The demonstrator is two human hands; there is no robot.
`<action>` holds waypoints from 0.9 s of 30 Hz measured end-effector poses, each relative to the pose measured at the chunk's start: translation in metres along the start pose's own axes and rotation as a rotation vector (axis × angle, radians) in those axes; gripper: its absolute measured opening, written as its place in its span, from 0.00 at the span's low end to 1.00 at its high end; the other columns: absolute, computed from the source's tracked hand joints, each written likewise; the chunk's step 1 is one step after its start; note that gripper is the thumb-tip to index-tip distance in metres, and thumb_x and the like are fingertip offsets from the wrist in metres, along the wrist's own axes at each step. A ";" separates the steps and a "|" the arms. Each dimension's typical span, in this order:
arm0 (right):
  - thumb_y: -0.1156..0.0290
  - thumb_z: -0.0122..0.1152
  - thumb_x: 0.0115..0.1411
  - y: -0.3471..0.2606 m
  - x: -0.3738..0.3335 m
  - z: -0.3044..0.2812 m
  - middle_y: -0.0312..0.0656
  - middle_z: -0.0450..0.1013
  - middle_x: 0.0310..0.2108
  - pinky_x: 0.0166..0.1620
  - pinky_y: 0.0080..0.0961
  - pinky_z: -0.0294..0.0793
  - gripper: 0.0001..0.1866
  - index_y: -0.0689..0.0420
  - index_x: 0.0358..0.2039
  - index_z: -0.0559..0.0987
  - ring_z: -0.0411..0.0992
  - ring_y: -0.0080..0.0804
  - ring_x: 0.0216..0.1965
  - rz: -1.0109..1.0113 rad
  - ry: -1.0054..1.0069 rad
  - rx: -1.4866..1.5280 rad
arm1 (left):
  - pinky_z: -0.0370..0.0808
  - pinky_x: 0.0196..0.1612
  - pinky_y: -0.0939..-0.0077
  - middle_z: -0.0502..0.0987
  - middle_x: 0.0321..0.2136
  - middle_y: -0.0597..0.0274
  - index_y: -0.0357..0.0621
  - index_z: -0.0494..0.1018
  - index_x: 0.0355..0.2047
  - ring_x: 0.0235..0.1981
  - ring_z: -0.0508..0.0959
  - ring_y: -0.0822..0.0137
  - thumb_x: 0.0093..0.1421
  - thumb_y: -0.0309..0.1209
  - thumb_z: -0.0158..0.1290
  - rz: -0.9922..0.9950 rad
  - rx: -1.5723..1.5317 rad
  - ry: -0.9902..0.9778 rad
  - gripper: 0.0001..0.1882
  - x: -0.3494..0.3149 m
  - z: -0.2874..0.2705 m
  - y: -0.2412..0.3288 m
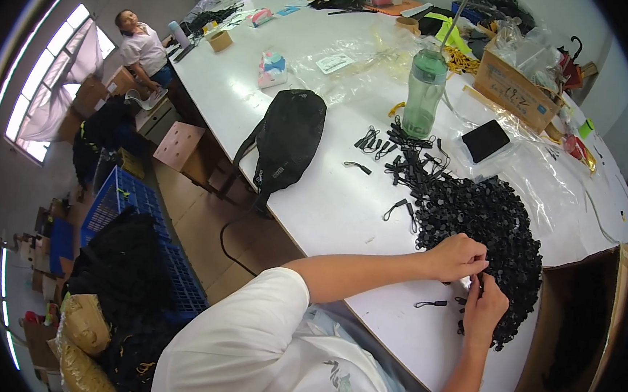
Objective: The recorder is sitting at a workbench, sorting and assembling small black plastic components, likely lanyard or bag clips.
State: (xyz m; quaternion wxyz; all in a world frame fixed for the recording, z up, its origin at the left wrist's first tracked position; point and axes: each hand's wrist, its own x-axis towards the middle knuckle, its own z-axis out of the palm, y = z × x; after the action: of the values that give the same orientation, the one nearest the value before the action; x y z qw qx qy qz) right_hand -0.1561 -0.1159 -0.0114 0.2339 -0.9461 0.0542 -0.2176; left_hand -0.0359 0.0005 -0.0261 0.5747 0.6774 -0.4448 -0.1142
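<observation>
My left hand (pixel 457 258) and my right hand (pixel 486 308) meet at the near edge of a big heap of small black pieces (pixel 480 215). Both have fingertips pinched together; a small dark thing shows between them, too small to name. Finished-looking black cord pulls with loops (pixel 403 166) lie in a looser cluster at the heap's far left end. One single looped black pull (pixel 430 304) rests on the white table (pixel 369 236) just left of my right hand. Two more looped pulls (pixel 400 211) lie apart, left of the heap.
A green bottle (pixel 424 98) stands behind the heap, a black pouch (pixel 289 139) to its left. At right is an open cardboard box (pixel 574 331); a black-screened device (pixel 486 141) lies beyond the heap. Blue crates (pixel 128 205) stand on the floor at left. Another person (pixel 143 49) sits far left.
</observation>
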 end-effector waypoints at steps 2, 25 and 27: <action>0.77 0.59 0.56 0.003 0.000 0.000 0.50 0.72 0.21 0.25 0.37 0.66 0.04 0.62 0.32 0.77 0.70 0.50 0.21 -0.003 0.022 0.018 | 0.71 0.23 0.64 0.74 0.14 0.51 0.37 0.72 0.18 0.18 0.76 0.54 0.56 0.34 0.51 -0.074 0.093 0.024 0.14 0.000 -0.002 0.003; 0.77 0.61 0.55 0.005 0.002 -0.008 0.47 0.67 0.16 0.21 0.33 0.62 0.05 0.64 0.27 0.74 0.66 0.44 0.15 -0.137 0.032 0.156 | 0.72 0.29 0.81 0.77 0.24 0.64 0.34 0.75 0.32 0.26 0.75 0.78 0.58 0.27 0.56 -0.103 -0.426 -0.094 0.06 0.002 0.004 -0.008; 0.77 0.61 0.55 0.003 0.002 -0.008 0.47 0.67 0.16 0.21 0.33 0.62 0.05 0.64 0.28 0.73 0.65 0.43 0.15 -0.138 0.040 0.163 | 0.72 0.29 0.81 0.77 0.24 0.66 0.35 0.76 0.32 0.26 0.74 0.79 0.58 0.27 0.56 -0.109 -0.462 -0.078 0.06 0.002 0.004 -0.009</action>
State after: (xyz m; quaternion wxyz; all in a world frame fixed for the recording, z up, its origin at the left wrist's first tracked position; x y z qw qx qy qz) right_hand -0.1576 -0.1223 -0.0061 0.2934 -0.9208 -0.0244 -0.2559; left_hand -0.0328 -0.0043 -0.0345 0.6898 0.5458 -0.3915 -0.2701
